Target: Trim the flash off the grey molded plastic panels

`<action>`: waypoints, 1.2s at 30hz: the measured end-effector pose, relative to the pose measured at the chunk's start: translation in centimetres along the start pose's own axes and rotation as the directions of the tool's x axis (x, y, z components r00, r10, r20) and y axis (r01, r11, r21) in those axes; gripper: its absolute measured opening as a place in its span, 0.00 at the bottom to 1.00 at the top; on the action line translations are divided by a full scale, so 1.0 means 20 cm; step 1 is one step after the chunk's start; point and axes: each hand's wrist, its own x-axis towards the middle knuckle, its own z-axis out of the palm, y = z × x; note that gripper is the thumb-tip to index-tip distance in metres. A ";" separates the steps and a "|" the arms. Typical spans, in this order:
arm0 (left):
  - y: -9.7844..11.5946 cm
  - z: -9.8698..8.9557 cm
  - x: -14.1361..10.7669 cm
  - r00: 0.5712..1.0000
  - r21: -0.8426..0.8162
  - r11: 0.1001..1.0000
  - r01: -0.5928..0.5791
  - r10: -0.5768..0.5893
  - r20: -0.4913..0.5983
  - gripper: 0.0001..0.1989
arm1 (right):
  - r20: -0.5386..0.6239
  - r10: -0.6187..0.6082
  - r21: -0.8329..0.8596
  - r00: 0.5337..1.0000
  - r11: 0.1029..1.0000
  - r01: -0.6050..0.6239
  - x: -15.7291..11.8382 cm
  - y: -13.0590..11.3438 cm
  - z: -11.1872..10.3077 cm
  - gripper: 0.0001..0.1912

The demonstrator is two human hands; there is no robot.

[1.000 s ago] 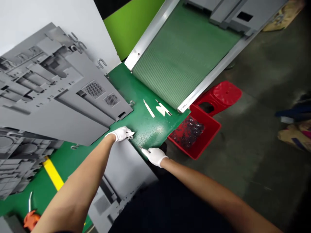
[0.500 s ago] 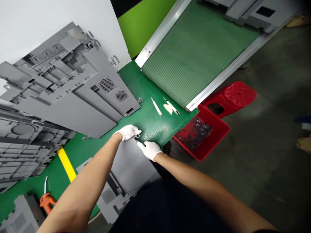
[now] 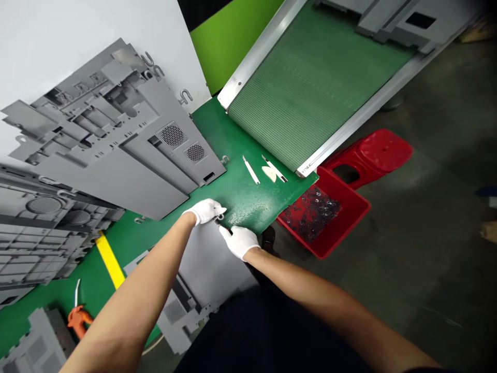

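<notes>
Was working over a green bench mat [image 3: 248, 202] in white gloves. Left hand [image 3: 205, 211] had its fingers pinched on a small metal ring clip [image 3: 220, 217], which sat right at the fingertips, just beside the right hand [image 3: 238, 242]. Its fingers were closed on a dark-tipped tool [image 3: 229, 231], too small to say exactly what kind. Around 3 o'clock from the hands sat a red plastic bin [image 3: 345, 228] of small metal bits, with a red stool [image 3: 384, 150] just past it. White strips [image 3: 251, 170] lay on the mat at 1 o'clock, gray metal panels [image 3: 116, 134] with vent grilles at 10, and an orange air blow gun [image 3: 79, 318] at 7.
</notes>
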 end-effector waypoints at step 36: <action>-0.10 0.00 0.02 1.000 -0.108 0.994 -0.021 0.020 -0.010 0.24 | 0.015 -0.044 -0.067 0.999 0.997 0.045 0.05 -0.05 -0.02 0.43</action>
